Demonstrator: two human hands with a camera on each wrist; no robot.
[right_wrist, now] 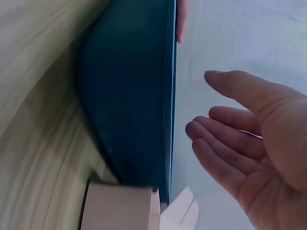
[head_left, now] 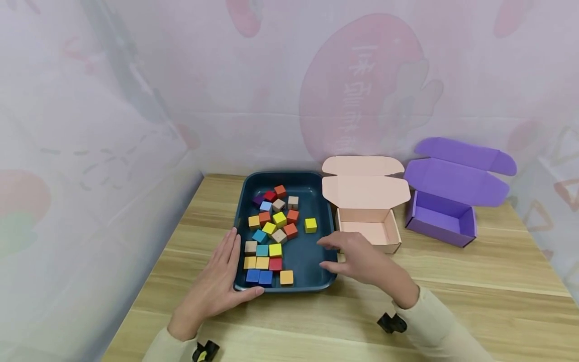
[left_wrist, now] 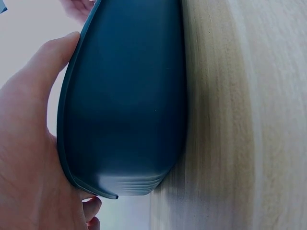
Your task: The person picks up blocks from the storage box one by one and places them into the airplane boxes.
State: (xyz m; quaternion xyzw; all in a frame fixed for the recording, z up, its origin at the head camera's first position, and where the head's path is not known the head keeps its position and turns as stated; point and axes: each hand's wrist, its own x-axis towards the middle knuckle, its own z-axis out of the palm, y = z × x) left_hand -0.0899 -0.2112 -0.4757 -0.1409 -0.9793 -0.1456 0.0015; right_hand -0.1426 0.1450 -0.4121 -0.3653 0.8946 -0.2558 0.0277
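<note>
A dark blue tray (head_left: 307,261) holds many small colored cubes, most of them toward its left side. My left hand (head_left: 216,276) lies along the tray's near left corner, fingers straight on the left side and thumb at the front rim. In the left wrist view, that hand (left_wrist: 31,129) touches the tray's rim. Over the tray's right rim hovers my right hand (head_left: 362,256), thumb and fingers apart with nothing between them. A lone yellow cube (head_left: 310,225) sits just beyond its fingertips. An orange-yellow cube (head_left: 286,278) lies near the tray's front.
An open light pink box (head_left: 391,236) stands against the tray's right side, its lid raised. Farther right is an open purple box (head_left: 441,232). Both are on the wooden table (head_left: 452,301), with a printed cloth (head_left: 253,136) hanging behind.
</note>
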